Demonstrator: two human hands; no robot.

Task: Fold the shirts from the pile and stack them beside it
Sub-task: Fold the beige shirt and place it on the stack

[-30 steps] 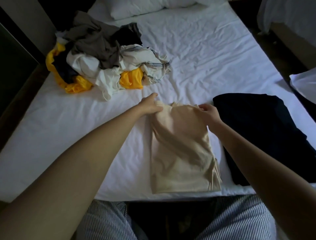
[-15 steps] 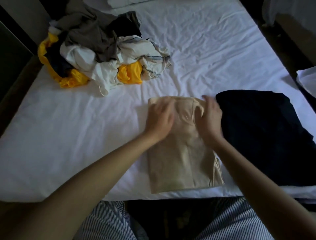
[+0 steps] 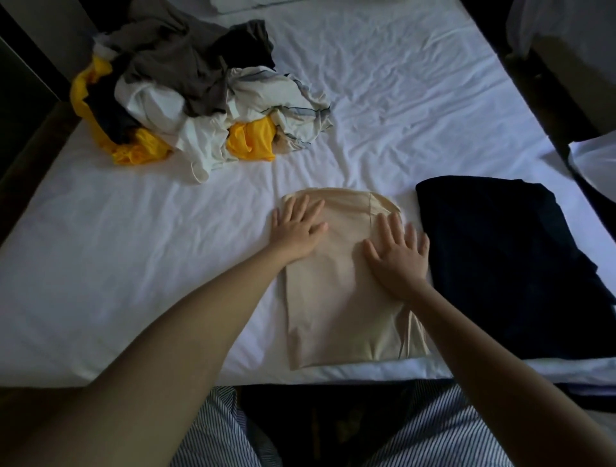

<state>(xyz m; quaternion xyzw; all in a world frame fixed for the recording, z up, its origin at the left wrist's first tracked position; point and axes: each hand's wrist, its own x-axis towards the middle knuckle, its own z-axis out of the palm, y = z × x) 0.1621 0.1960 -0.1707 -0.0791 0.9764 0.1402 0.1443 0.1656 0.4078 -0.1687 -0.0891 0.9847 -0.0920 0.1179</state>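
Observation:
A beige shirt point(image 3: 336, 306) lies folded into a long rectangle near the front edge of the white bed point(image 3: 133, 266). My left hand point(image 3: 296, 230) rests flat on its upper left part, fingers spread. My right hand point(image 3: 398, 256) presses flat on its right side, fingers apart. Neither hand grips the cloth. A pile of unfolded shirts point(image 3: 200, 96) in grey, white, yellow and black sits at the back left. A folded dark navy shirt point(image 3: 506, 266) lies just right of the beige one.
The bed's front edge runs just in front of my striped trousers point(image 3: 433, 433). A pillow point(image 3: 250, 3) shows at the far end. Dark floor and furniture point(image 3: 566, 83) flank the bed on the right, a dark wall on the left.
My hands let go of the shirt's top corners after laying the fold down, then slid apart over the cloth and now lie flat on it.

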